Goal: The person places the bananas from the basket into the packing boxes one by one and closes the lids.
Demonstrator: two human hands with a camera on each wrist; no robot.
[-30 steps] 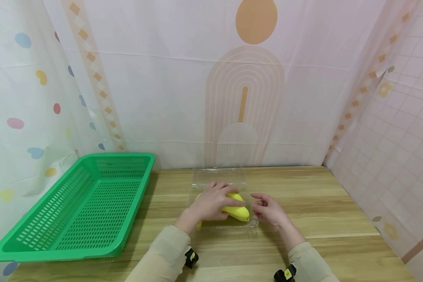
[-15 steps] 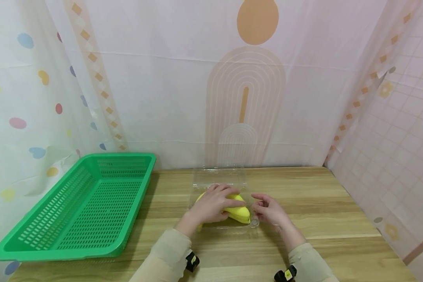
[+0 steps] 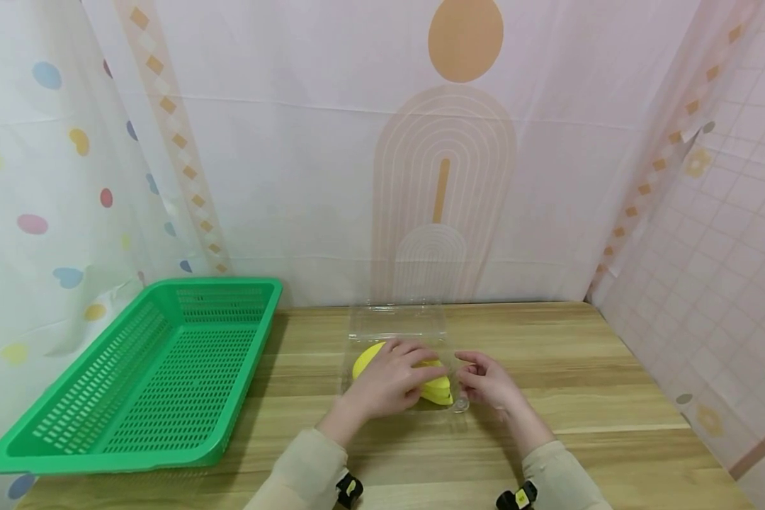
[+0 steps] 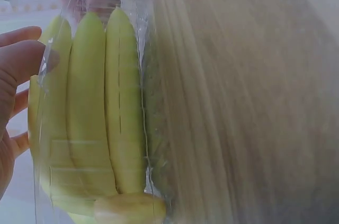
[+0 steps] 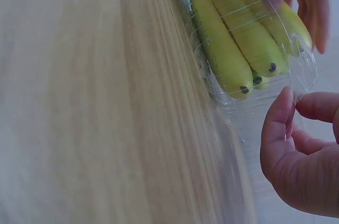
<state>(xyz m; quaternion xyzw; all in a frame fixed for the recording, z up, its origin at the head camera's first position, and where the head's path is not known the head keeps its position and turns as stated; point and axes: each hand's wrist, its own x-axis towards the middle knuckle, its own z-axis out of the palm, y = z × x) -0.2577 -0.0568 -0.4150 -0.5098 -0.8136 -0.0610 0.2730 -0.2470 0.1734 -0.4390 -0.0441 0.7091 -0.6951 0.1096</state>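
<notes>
A bunch of yellow bananas (image 3: 436,388) lies in a clear plastic clamshell box (image 3: 460,404), its hinged lid (image 3: 397,322) folded back behind. My left hand (image 3: 392,379) rests over the top of the bunch with fingers spread, covering its middle. In the left wrist view, the left thumb (image 4: 26,61) is at the upper edge of the box wall, beside the bananas (image 4: 87,107). At the right end of the box, my right hand (image 3: 487,382) pinches the rim between thumb (image 5: 276,134) and index finger. Dark banana tips point toward that hand in the right wrist view.
A green perforated plastic basket (image 3: 223,418) stands on the left of the wooden table (image 3: 567,354). Patterned curtains (image 3: 306,156) hang behind and at both sides. Bare tabletop shows to the right of the box. A black wrist camera (image 3: 516,496) sits at each sleeve.
The bananas have settled lower in the box. My left hand has slid slightly toward me and right, loosening over them and uncovering their left end. The right hand stays at the rim.
</notes>
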